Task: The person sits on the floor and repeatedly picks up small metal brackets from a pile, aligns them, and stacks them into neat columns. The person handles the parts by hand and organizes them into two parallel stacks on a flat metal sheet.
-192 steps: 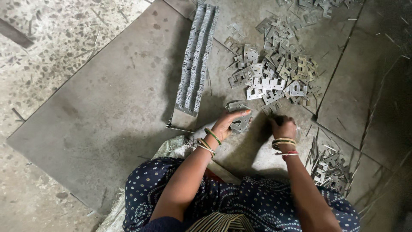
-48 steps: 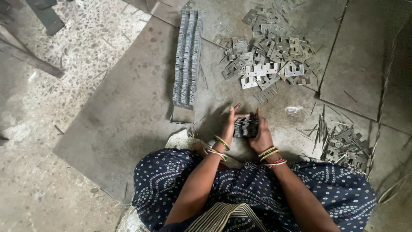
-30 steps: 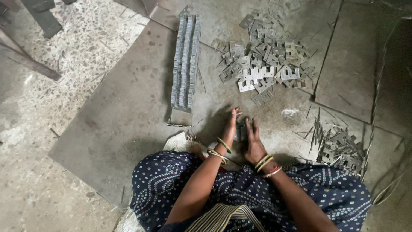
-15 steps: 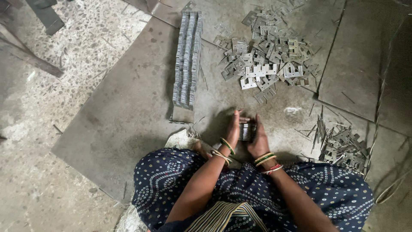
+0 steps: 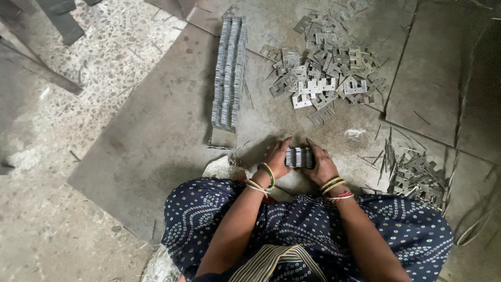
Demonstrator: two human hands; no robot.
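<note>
Between my left hand (image 5: 275, 157) and my right hand (image 5: 321, 165) I press a short stack of flat metal stampings (image 5: 299, 157), standing on edge just above the floor sheet. Both hands close on the stack from either side. A long row of the same stampings (image 5: 228, 70), packed on edge, runs away from me to the upper left of my hands. A loose heap of flat notched metal pieces (image 5: 326, 75) lies spread farther out, in front of my right hand.
I sit on a large grey metal sheet (image 5: 151, 141) laid over a speckled stone floor. A smaller pile of scraps and thin strips (image 5: 415, 175) lies at my right knee. Dark metal bars (image 5: 60, 21) lie at the top left.
Earlier my hands were reaching toward the heap; since then they came together near my lap, pressing a small stack between them. In the last half second they barely moved.
</note>
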